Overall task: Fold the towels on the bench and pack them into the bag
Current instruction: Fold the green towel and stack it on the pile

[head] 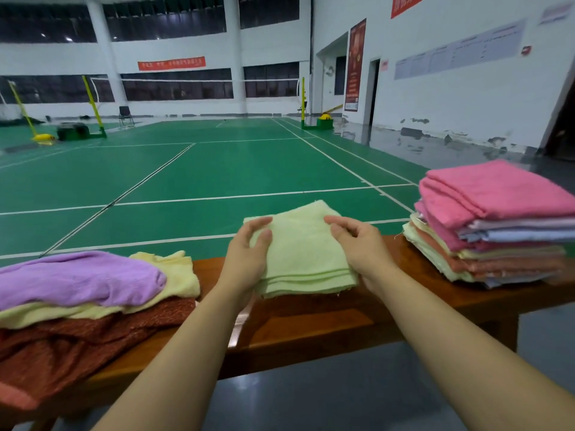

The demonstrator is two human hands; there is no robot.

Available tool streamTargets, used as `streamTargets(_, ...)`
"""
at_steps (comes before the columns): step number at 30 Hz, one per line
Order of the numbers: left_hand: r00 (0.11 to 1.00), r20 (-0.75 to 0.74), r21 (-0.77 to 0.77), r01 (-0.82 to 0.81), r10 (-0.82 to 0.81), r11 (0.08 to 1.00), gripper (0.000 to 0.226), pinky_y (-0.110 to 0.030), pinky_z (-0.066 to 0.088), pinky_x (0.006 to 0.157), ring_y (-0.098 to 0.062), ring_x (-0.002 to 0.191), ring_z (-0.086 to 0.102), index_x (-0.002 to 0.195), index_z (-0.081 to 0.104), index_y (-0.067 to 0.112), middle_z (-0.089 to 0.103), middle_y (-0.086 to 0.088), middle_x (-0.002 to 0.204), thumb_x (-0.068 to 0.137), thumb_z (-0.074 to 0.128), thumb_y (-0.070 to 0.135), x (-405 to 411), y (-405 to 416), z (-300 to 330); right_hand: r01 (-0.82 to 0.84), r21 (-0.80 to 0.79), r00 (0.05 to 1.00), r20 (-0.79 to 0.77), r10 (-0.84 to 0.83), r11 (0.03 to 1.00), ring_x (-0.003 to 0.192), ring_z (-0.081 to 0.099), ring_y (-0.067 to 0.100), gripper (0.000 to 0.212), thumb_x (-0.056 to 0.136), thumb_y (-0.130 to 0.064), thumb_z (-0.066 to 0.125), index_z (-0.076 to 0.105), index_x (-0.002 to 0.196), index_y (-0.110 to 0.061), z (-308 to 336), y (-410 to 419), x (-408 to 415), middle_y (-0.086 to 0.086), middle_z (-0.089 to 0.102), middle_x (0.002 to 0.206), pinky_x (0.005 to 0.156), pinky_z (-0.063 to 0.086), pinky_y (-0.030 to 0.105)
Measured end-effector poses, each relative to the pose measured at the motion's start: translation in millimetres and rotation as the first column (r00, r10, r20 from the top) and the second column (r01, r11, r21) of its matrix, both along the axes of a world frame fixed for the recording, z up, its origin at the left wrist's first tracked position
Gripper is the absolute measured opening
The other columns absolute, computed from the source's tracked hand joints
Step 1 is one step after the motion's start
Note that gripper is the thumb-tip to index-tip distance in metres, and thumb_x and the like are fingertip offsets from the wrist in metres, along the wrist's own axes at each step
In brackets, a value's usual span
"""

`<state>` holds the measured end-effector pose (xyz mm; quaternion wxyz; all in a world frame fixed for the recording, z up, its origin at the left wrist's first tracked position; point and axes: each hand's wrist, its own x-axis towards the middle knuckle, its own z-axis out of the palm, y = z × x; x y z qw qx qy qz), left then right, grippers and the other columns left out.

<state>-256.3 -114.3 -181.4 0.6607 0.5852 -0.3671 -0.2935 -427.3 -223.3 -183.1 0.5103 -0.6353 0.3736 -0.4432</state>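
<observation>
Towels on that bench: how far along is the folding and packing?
Done: a folded stack sits at the right end of the bench. In hand: the left hand and right hand hold a folded pale green towel. Left: a loose heap of purple, yellow and rust towels is unfolded. No bag is in view, so packing looks unstarted.

No text, label, brand or number is legible. The red banner [171,63] on the far wall, the tall red poster [354,65] beside the doorway, the red banner [407,4] at the top and the pale notice boards [460,49] on the right wall carry lettering too blurred to read.
</observation>
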Motion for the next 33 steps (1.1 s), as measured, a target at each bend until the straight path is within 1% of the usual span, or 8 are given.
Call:
streamTargets(7,0.99,0.141,-0.096,0.027,-0.013,0.995,0.023,-0.018,0.055,0.075,-0.001,0.085,0.07,0.124,0.067,0.026,0.071,0.005,0.11,0.104,0.057,0.022,-59.5,-49.4,52.0,0.025,-0.227,0.99,-0.129,-0.055,0.974,0.106,0.067,0.012,0.044,0.086,-0.023,0.08,0.068,0.128,-0.029,90.9,-37.4,-63.6,-0.006,0.059,0.134,0.098,0.055,0.035)
streamTargets(10,0.949,0.305,-0.075,0.101,-0.074,0.992,0.032,-0.031,0.05,0.1,-0.011,0.111,0.062,0.133,0.063,0.027,0.063,0.006,0.127,0.102,0.058,0.029,-104.4,-83.4,80.2,0.072,-0.261,0.965,-0.227,-0.133,0.963,0.101,0.068,0.015,0.042,0.087,-0.024,0.079,0.068,0.128,-0.027,132.5,-62.3,-117.2,-0.004,0.064,0.127,0.092,0.054,0.032)
streamTargets(15,0.942,0.237,-0.048,0.256,-0.238,0.966,0.041,-0.041,0.052,0.1,-0.023,0.113,0.061,0.141,0.056,0.023,0.057,-0.003,0.132,0.101,0.059,0.031,-190.8,-147.8,116.0,0.226,-0.286,0.897,-0.31,-0.313,0.931,0.113,0.062,0.017,0.04,0.081,-0.035,0.083,0.073,0.119,-0.024,156.2,-111.8,-212.9,0.001,0.066,0.128,0.103,0.047,0.032)
streamTargets(18,0.913,0.287,0.002,0.302,-0.29,0.953,0.049,-0.044,0.047,0.107,-0.027,0.121,0.058,0.143,0.053,0.02,0.056,-0.005,0.139,0.098,0.062,0.035,-232.5,-186.0,119.9,0.279,-0.351,0.808,-0.417,-0.416,0.894,0.125,0.055,0.019,0.046,0.082,-0.047,0.079,0.073,0.121,-0.022,159.4,-131.2,-259.3,0.003,0.059,0.14,0.098,0.038,0.026)
streamTargets(20,0.832,0.467,0.162,0.253,-0.3,0.954,0.052,-0.042,0.042,0.111,-0.032,0.129,0.051,0.146,0.05,0.021,0.046,-0.011,0.149,0.098,0.058,0.041,-254.8,-203.6,111.0,0.261,-0.353,0.712,-0.557,-0.426,0.898,0.132,0.051,0.024,0.055,0.085,-0.057,0.071,0.069,0.127,-0.023,151.8,-141.0,-281.1,0.005,0.054,0.147,0.102,0.038,0.03)
streamTargets(24,0.588,0.761,0.32,0.03,-0.276,0.947,0.055,-0.053,0.014,0.119,-0.035,0.151,0.003,0.152,0.036,0.031,-0.01,-0.01,0.168,0.103,0.029,0.054,-279.3,-207.9,81.9,0.086,-0.324,0.452,-0.83,-0.326,0.942,0.147,0.035,0.027,0.084,0.085,-0.081,0.031,0.053,0.147,-0.027,108.6,-152.9,-295.1,0.0,0.028,0.164,0.118,0.029,0.044)
streamTargets(26,0.589,0.76,0.29,0.069,-0.274,0.954,0.055,-0.054,0.01,0.12,-0.028,0.154,-0.006,0.153,0.032,0.033,-0.016,0.0,0.168,0.103,0.024,0.055,-283.5,-208.9,71.4,0.091,-0.354,0.472,-0.808,-0.353,0.931,0.145,0.038,0.024,0.098,0.076,-0.089,0.021,0.05,0.148,-0.03,96.3,-156.8,-300.3,-0.008,0.031,0.162,0.117,0.032,0.047)
streamTargets(33,0.727,0.57,0.415,0.147,-0.383,0.898,0.071,-0.052,0.006,0.123,-0.033,0.155,-0.005,0.162,0.006,0.034,-0.012,-0.011,0.168,0.101,0.037,0.056,-269.7,-214.8,79.0,0.114,-0.351,0.577,-0.738,-0.35,0.929,0.138,0.044,0.022,0.06,0.101,-0.061,0.038,0.047,0.149,-0.025,105.8,-158.9,-295.3,-0.002,0.045,0.155,0.103,0.033,0.033)
